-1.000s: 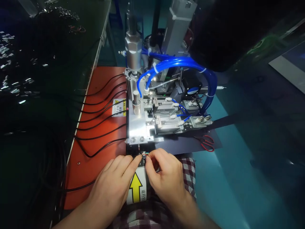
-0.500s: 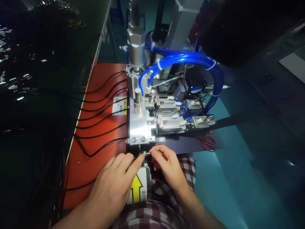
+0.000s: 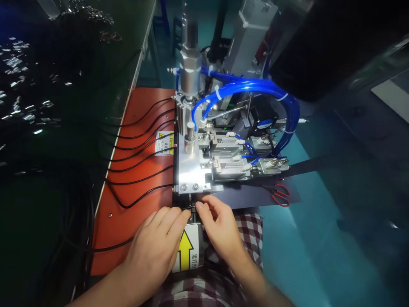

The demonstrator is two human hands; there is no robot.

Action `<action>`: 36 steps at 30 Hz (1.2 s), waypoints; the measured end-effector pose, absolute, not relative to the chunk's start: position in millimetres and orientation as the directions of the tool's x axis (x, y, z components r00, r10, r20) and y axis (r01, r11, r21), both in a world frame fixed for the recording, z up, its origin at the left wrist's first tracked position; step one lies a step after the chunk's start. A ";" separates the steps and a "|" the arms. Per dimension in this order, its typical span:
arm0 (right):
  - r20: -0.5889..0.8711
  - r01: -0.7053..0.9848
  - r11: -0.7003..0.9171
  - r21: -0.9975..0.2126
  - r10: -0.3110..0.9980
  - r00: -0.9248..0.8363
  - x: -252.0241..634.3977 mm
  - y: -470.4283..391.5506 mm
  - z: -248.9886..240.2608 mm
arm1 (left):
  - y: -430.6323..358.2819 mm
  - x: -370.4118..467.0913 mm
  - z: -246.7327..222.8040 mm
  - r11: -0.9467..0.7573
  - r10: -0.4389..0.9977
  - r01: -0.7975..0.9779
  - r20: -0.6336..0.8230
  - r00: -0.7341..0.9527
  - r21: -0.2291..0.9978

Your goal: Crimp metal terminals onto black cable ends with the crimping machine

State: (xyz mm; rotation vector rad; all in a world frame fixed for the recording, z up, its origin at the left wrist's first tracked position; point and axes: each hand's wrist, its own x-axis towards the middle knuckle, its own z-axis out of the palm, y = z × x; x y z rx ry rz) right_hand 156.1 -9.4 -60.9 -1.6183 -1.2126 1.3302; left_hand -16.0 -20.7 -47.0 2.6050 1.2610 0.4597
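Note:
My left hand [image 3: 159, 238] is closed over a black cable [image 3: 111, 247], which runs in from the left across the orange plate. The cable's tip emerges by my left fingertips, at the front edge of a metal machine [image 3: 191, 172]. Thumb and forefinger of my right hand [image 3: 219, 221] pinch together right at that tip. The thin coloured wires there are mostly hidden by my fingers. Below my fingertips is a small black guide [image 3: 193, 216], and under it a white label with a yellow arrow [image 3: 185, 251].
Several black cables lie on the orange plate [image 3: 140, 170] and lead into the machine's left side. Blue air tubes [image 3: 255, 87] arch over its cylinders. Red-handled scissors [image 3: 281, 196] lie on the dark plate at right. A dark heap of glinting parts [image 3: 32, 85] is at left.
My right hand has shifted slightly left, closer to my left fingers, and the coloured wires that showed between the hands are now covered. The view has moved a little.

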 end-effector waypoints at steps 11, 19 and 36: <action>-0.403 -0.146 -0.387 -0.911 0.909 0.109 148.2 -2.4 -55.4 | -15.8 -12.0 -40.4 -0.647 0.762 0.712 0.227 0.606 0.272; -0.517 -0.247 -0.492 -0.835 0.855 0.047 153.3 -5.3 -58.8 | -16.1 -12.7 -42.2 -0.640 0.768 0.718 0.206 0.606 0.274; -0.453 -0.164 -0.453 -0.876 0.891 -0.044 163.7 -4.6 -62.9 | -15.4 -12.8 -39.8 -0.650 0.760 0.709 0.211 0.615 0.274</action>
